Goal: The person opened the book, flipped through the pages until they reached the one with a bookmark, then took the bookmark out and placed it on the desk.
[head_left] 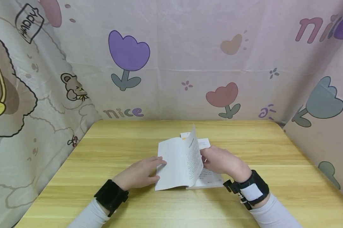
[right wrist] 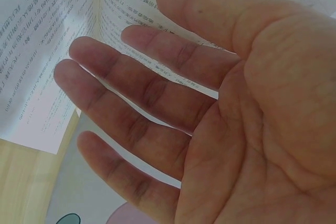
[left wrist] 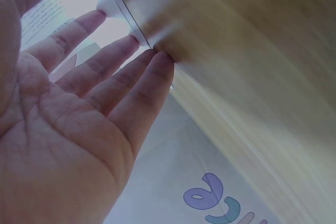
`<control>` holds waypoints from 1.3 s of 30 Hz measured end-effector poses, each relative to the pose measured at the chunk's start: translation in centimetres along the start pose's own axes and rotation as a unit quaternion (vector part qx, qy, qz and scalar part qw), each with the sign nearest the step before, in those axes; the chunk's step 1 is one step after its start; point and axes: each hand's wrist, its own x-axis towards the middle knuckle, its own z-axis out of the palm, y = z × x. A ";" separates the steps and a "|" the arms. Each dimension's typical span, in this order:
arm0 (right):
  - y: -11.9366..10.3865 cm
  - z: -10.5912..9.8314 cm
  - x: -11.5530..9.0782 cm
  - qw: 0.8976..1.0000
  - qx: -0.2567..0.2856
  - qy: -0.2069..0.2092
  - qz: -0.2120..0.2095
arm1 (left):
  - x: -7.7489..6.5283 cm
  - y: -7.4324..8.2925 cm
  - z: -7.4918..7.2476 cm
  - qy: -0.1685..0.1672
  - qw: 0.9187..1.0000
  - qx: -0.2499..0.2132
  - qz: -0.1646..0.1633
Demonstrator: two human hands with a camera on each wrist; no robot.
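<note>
An open book (head_left: 171, 164) lies on the table, its blank left side flat. One printed leaf (head_left: 193, 156) stands nearly upright along the spine, and printed text shows on the right side below it. My left hand (head_left: 140, 172) rests at the book's left edge; the left wrist view has its fingertips (left wrist: 137, 40) along that edge. My right hand (head_left: 222, 161) is over the right side, beside the raised leaf. In the right wrist view its fingers (right wrist: 97, 95) are loosely extended, holding nothing, in front of the printed pages (right wrist: 37, 51).
The light wooden table (head_left: 120, 139) extends around the book. A patterned cloth (head_left: 171, 63) with flowers and lettering hangs behind it and along both sides. Dark straps (head_left: 111, 196) sit on both wrists, and a small camera mount (head_left: 237, 191) is on the right one.
</note>
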 end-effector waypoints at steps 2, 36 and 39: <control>0.0 0.0 0.0 1.000 0.002 0.004 -0.009 | 0.0 0.0 0.0 -0.001 1.000 -0.001 0.000; -0.7 0.7 0.5 0.997 0.012 0.005 -0.071 | 0.1 0.1 -0.3 0.012 1.000 -0.012 0.016; -0.7 0.8 0.5 0.997 0.016 0.005 -0.073 | 0.1 0.0 -0.3 0.009 1.000 -0.015 0.013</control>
